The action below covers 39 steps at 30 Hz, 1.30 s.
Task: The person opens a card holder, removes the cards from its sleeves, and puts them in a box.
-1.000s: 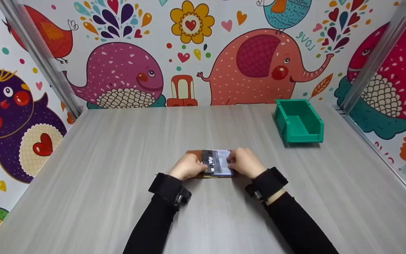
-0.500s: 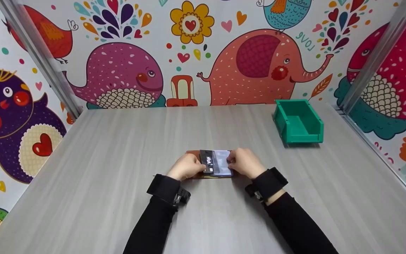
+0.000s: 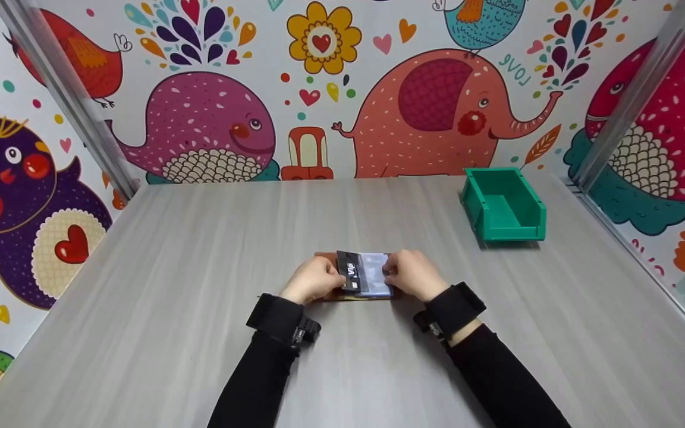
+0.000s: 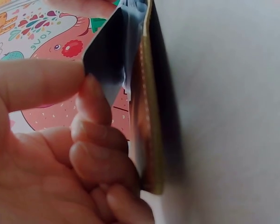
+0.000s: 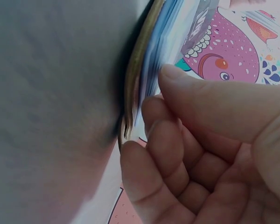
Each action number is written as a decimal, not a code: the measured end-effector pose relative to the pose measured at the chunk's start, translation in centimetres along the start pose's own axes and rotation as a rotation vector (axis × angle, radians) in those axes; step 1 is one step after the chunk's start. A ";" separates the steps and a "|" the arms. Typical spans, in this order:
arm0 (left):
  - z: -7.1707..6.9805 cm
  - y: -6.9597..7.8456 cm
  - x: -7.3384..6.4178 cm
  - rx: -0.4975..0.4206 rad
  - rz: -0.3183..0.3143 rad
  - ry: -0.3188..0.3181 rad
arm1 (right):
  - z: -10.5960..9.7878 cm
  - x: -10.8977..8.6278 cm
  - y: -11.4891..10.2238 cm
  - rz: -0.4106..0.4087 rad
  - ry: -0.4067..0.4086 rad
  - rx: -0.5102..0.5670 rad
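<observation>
Two hands work a card at an open wallet.
Nearest, the left hand (image 3: 317,279) pinches the black "Vip" card (image 3: 350,273) by its left edge, tilted off the brown wallet (image 3: 326,257), while the right hand (image 3: 417,274) pinches the clear sleeves (image 3: 376,274), probably to steady them; how deep the card sits inside one cannot be told. Fingers hide parts of both edges. The wallet lies flat on the table (image 3: 200,255); beyond, to the right and well apart, stands a green bin (image 3: 512,233), before the printed wall (image 3: 378,18).
</observation>
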<state>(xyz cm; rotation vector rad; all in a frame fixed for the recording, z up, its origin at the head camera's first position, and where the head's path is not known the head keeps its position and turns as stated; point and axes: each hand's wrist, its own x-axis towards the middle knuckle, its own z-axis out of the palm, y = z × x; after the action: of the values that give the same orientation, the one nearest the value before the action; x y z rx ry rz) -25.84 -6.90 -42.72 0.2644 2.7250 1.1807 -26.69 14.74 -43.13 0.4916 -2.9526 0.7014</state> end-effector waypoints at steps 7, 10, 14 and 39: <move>-0.3 0.0 -0.1 -0.016 -0.004 0.010 | 0.0 0.0 0.1 -0.001 -0.002 -0.005; -0.5 -0.1 -0.1 -0.017 -0.018 0.013 | 0.0 0.0 0.1 -0.002 -0.004 -0.004; -0.8 -0.1 -0.2 -0.025 -0.043 0.010 | 0.0 0.0 0.1 -0.005 -0.006 0.000; -1.7 0.4 -0.6 -0.063 -0.002 0.053 | 0.1 -0.3 -0.1 -0.038 0.011 -0.027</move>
<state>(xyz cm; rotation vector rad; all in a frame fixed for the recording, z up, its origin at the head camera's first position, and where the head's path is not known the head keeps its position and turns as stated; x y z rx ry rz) -25.53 -7.97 -41.26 0.2254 2.7269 1.2879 -26.41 14.76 -43.19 0.5388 -2.9297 0.6567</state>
